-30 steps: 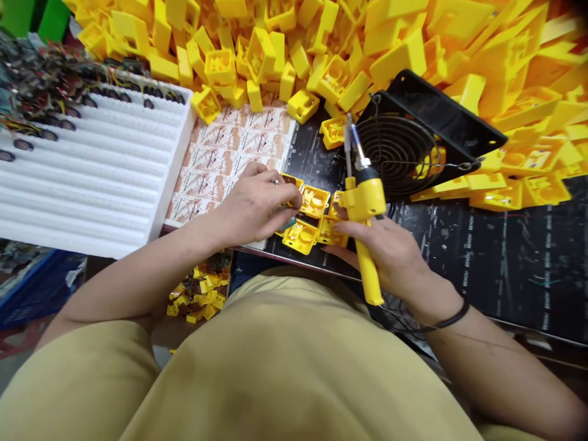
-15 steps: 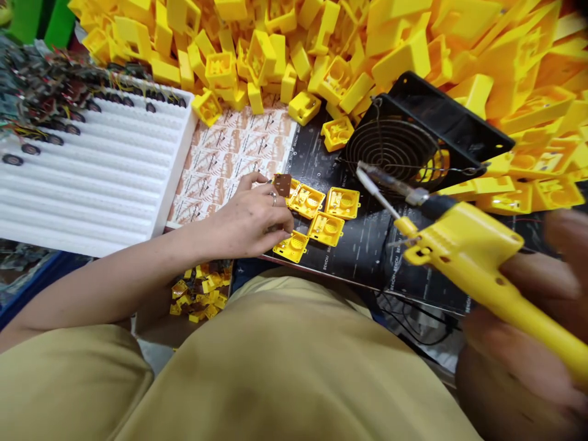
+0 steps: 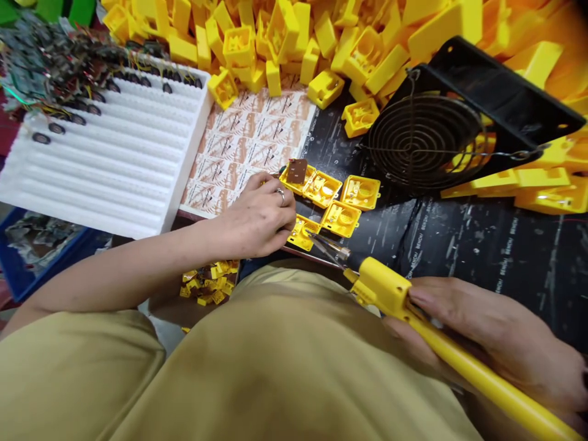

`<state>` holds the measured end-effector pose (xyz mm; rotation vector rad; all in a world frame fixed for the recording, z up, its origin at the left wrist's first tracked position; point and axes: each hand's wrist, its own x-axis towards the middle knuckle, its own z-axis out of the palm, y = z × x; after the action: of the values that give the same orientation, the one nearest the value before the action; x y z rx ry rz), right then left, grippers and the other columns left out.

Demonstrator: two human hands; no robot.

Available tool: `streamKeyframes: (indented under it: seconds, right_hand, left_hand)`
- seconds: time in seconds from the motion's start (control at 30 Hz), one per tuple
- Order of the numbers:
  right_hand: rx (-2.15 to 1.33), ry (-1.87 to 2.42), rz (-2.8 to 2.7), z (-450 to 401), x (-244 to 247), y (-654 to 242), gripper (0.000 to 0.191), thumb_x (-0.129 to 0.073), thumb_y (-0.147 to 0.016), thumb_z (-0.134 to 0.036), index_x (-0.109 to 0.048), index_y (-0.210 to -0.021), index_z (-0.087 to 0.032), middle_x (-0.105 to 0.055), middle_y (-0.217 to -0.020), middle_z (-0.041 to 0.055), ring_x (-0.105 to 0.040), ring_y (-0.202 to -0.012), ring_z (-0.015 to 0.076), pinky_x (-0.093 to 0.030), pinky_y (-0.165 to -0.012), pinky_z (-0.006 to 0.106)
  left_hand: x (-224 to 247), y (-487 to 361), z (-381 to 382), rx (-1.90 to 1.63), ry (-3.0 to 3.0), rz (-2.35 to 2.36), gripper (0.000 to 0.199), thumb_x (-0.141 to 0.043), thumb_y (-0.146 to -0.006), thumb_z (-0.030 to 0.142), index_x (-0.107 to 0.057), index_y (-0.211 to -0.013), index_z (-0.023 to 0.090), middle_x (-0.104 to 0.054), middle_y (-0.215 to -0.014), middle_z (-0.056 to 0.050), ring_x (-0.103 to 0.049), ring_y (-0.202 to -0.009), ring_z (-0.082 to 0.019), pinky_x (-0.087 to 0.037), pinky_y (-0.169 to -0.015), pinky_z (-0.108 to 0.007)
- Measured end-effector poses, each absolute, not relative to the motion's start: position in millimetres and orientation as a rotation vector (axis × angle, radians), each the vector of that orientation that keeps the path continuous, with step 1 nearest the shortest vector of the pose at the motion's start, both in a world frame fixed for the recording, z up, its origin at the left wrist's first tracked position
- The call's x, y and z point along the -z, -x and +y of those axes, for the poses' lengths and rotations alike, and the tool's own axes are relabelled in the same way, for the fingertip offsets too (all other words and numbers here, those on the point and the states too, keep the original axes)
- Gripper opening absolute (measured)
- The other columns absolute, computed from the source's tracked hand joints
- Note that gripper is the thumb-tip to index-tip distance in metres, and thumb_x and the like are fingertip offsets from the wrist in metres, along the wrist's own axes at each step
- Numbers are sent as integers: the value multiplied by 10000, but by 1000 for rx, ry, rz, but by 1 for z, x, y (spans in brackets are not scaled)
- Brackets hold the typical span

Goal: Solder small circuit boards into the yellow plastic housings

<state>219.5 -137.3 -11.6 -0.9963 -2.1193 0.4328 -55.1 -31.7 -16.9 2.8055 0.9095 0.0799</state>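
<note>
Wrapped round a yellow soldering tool (image 3: 386,288) is my right hand (image 3: 478,324). The tool's metal tip points left, at the nearest small yellow case (image 3: 304,233) by the bench's front edge. My left hand (image 3: 264,217) rests beside that case with its fingers curled; what they hold, if anything, is hidden. A brown circuit board (image 3: 297,171) sits tilted on the upper left case, just beyond my fingers. More open cases lie alongside, including one at the right (image 3: 361,192) and one in the middle (image 3: 340,218).
A black fan with a wire guard (image 3: 411,144) stands at the right, behind the cases. Yellow housings (image 3: 326,89) are heaped at the back. At the left is a white ridged foam tray (image 3: 114,153) with wired parts. A blue bin (image 3: 27,282) sits below it.
My right hand has brought the soldering tool left and down, from in front of the fan to the nearest case. The view has shifted slightly; my left hand stays by the cases.
</note>
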Motion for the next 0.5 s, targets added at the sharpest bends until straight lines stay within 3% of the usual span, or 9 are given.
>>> streamKeyframes:
  seconds: [0.17, 0.3, 0.5]
  right_hand:
    - [-412, 950, -2246, -135, 5, -212, 23, -603, -926, -209, -599, -934, -188, -691, -737, 36, -690, -679, 121, -590, -613, 182]
    - [-354, 959, -2277, -131, 7, -206, 113, -609, -923, -234, -604, -817, -195, -686, -721, 25, -687, -667, 123, -605, -610, 199]
    - [-354, 916, -2255, -130, -1, -198, 107, -705, -847, -163, -609, -889, -183, -703, -749, 16, -692, -735, 113, -603, -695, 207]
  left_hand:
    - [17, 54, -31, -8, -2857, 878, 214, -496, -848, 243, -635, -699, 179, -685, -847, -53, -541, -878, -229, -349, -929, -453]
    - [15, 50, -29, 63, -2894, 845, 201, -500, -824, 241, -623, -677, 182, -677, -828, -59, -543, -875, -244, -356, -900, -463]
    - [12, 45, -26, 170, -2931, 837, 174, -525, -796, 248, -597, -656, 176, -674, -842, -64, -537, -882, -243, -357, -874, -453]
